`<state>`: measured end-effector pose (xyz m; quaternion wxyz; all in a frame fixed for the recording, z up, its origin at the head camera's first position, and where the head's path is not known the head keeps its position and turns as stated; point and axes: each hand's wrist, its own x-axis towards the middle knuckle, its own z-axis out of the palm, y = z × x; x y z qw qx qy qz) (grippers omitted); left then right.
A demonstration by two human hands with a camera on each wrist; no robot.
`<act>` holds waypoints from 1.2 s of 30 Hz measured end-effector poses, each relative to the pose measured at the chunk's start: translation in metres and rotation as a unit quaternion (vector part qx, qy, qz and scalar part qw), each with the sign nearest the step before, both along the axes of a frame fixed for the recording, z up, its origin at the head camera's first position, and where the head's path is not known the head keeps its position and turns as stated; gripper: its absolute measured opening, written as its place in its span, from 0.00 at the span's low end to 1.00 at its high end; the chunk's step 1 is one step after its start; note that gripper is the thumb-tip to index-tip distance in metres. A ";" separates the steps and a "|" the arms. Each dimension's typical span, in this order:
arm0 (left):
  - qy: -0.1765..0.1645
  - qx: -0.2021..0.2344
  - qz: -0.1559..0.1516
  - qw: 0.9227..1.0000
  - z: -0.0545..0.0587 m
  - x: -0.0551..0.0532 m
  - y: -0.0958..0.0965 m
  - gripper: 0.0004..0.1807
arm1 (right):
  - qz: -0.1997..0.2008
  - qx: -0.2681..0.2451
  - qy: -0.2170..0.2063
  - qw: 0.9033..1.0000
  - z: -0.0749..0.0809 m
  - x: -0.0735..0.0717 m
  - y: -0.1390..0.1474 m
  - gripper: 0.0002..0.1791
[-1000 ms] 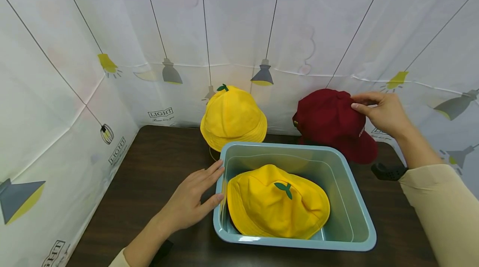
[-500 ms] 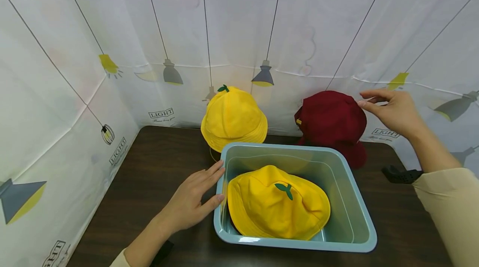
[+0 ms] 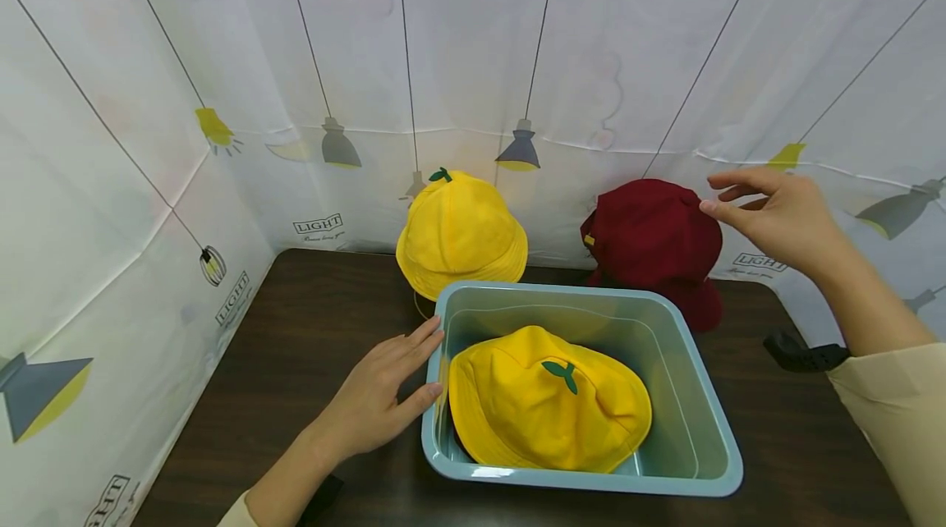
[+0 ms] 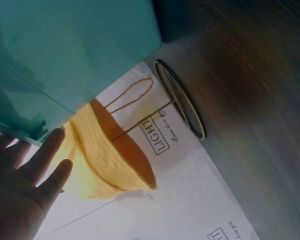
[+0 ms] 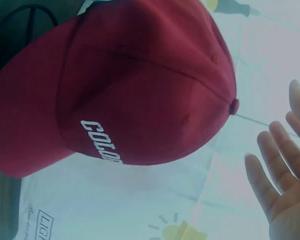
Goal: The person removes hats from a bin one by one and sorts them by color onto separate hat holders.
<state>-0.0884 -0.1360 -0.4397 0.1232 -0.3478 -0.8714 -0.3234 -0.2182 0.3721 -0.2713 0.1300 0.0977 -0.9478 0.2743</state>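
My left hand (image 3: 380, 396) rests its fairly straight fingers against the left rim of a light blue plastic bin (image 3: 695, 371). Inside the bin lies a yellow bucket hat (image 3: 517, 412) with a green leaf on its crown. My right hand (image 3: 783, 215) hovers just right of a dark red baseball cap (image 3: 654, 231), its fingers loosely bent with nothing in them. In the right wrist view a gap shows between these fingers (image 5: 282, 155) and the cap's top button. White letters beginning "COLO" mark the cap's front.
Behind the bin, a second yellow hat (image 3: 461, 231) sits on a wire stand (image 4: 182, 100) with a ring base. A dark wood table (image 3: 318, 305) carries everything, and a white lamp-print curtain (image 3: 443, 34) hangs close behind.
My right hand has let go of the red cap and drawn back slightly right. The cap has turned, its brim shifting left. My left hand stays on the bin rim.
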 end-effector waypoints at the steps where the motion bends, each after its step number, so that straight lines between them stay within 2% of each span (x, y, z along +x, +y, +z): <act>1: 0.001 0.000 0.000 1.000 0.000 0.000 0.000 0.32 | 0.003 0.003 -0.002 1.000 0.001 0.002 -0.002 0.26; 7: 0.003 0.000 -0.001 1.000 0.000 0.000 0.000 0.32 | 0.018 -0.004 -0.007 1.000 0.005 0.012 -0.012 0.27; 11: -0.001 0.000 -0.002 1.000 0.001 -0.001 0.000 0.33 | 0.033 -0.008 0.005 0.999 0.008 0.020 -0.020 0.27; 16: -0.001 0.000 -0.002 1.000 0.002 -0.002 0.000 0.32 | 0.072 0.002 0.037 0.997 0.012 0.029 -0.034 0.26; 21: 0.001 0.002 -0.001 1.000 0.002 -0.002 0.000 0.32 | 0.120 0.015 0.081 0.989 0.014 0.037 -0.050 0.28; 24: -0.001 0.002 -0.002 1.000 0.002 -0.002 -0.001 0.32 | 0.140 0.021 0.093 0.986 0.015 0.042 -0.058 0.30; 36: -0.003 -0.007 -0.001 1.000 0.000 -0.001 -0.001 0.33 | 0.189 0.048 0.083 0.977 0.012 0.056 -0.081 0.39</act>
